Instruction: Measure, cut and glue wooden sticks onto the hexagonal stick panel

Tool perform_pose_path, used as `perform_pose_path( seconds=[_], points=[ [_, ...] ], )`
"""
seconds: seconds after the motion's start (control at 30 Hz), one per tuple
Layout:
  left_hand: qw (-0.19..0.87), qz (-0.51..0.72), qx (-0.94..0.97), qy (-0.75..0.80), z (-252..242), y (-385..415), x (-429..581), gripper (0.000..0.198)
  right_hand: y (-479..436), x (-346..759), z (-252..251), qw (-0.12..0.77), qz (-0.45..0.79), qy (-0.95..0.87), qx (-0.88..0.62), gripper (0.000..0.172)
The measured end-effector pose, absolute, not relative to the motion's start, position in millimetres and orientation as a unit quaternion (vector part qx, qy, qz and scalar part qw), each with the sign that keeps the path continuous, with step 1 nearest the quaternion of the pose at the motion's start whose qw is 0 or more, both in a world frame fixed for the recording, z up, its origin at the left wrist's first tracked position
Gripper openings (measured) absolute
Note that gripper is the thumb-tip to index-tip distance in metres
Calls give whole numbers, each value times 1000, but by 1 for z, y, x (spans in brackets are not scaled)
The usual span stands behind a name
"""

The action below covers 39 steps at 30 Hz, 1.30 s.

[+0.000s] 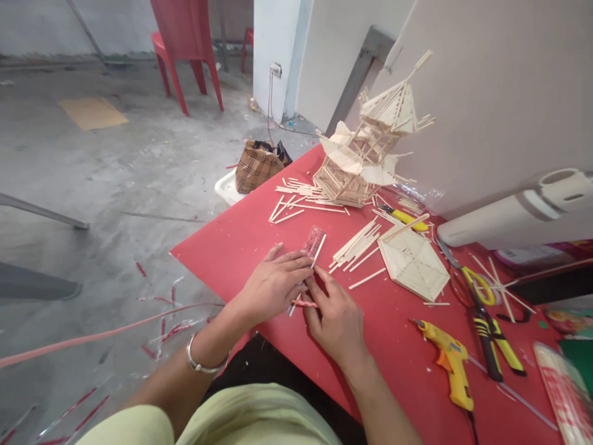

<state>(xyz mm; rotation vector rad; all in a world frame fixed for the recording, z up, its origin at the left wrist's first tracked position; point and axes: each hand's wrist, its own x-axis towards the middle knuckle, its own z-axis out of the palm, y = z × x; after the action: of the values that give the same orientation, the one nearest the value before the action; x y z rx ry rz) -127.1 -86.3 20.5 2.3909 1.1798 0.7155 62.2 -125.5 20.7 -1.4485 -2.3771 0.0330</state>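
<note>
Chair (185, 43): red plastic, way back on the floor.
Bag (256, 165): checked, on the floor off the table's far corner.
Left hand (273, 285): fingers flat and pressed together, holding the clear ruler (314, 240) down on the red table (241, 247).
Stick (320, 243): thin, lay right along the ruler's edge.
Right hand (337, 320): fingers curled, pinching a small reddish tool (303, 303) beside the left hand.
Stick tower (365, 157): stood by the wall.
Glue gun (451, 364): yellow, lay well off right.
</note>
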Motion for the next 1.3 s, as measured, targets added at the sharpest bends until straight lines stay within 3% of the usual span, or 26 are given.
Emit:
perform_pose_path(
  seconds=[0.83,1.1,1.3],
  points=[
    [161,255,854,423,21,-85,-128,32,-123,60,23,188,47,-834,-517,50],
    [161,253,856,421,23,-85,-129,32,-125,78,41,248,185,-802,-511,53],
    [160,245,859,419,24,-84,-130,30,-97,91,58,399,290,-662,-565,39]
  ],
)
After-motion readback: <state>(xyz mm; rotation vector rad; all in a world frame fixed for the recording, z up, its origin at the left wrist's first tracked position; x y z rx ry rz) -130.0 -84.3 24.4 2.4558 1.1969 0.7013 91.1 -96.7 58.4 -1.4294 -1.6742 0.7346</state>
